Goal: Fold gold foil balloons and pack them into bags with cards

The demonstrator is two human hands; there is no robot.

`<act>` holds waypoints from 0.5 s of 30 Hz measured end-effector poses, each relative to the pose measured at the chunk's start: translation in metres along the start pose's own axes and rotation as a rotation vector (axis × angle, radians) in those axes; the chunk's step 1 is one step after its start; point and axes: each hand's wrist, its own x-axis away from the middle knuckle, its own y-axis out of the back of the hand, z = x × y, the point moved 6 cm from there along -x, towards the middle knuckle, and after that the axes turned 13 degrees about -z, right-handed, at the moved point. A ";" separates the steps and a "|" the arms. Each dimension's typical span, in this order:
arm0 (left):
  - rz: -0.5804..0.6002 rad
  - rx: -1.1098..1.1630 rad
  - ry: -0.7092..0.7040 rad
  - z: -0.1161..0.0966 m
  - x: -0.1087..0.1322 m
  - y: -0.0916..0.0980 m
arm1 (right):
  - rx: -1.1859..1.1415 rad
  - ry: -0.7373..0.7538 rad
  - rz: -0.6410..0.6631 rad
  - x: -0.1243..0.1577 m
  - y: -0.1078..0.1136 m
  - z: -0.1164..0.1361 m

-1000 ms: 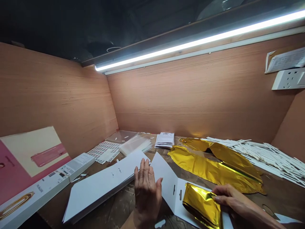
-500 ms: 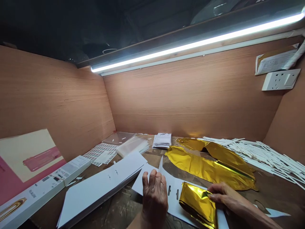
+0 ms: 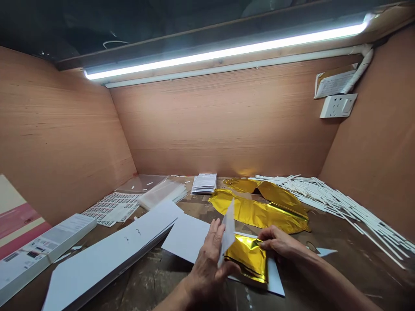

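Observation:
My left hand (image 3: 209,270) grips a white card header (image 3: 228,229), whose flap stands up beside a folded gold foil packet (image 3: 248,259). The packet lies on the lower part of the card (image 3: 275,276). My right hand (image 3: 279,244) has its fingers on the packet's upper edge, and part of the foil is hidden behind the flap. Beyond them lie two gold foil balloons (image 3: 259,211), flat and partly overlapping. A loose white card (image 3: 184,237) lies under the left side of the work, next to a stack of white cards (image 3: 110,250).
Many white sticks (image 3: 333,203) spread across the right of the wooden bench (image 3: 324,255). Behind are printed papers (image 3: 203,183), clear plastic bags (image 3: 162,194) and a label sheet (image 3: 112,208). A white box (image 3: 42,242) lies at the left. Wooden walls enclose the bench.
My left hand has lifted the card's flap upright beside the foil packet. A loose white card now shows at the left of my hands, and the whole view has shifted left.

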 end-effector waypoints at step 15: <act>0.466 -0.098 -0.269 -0.014 0.024 -0.052 | 0.313 0.351 -0.368 0.012 0.028 0.055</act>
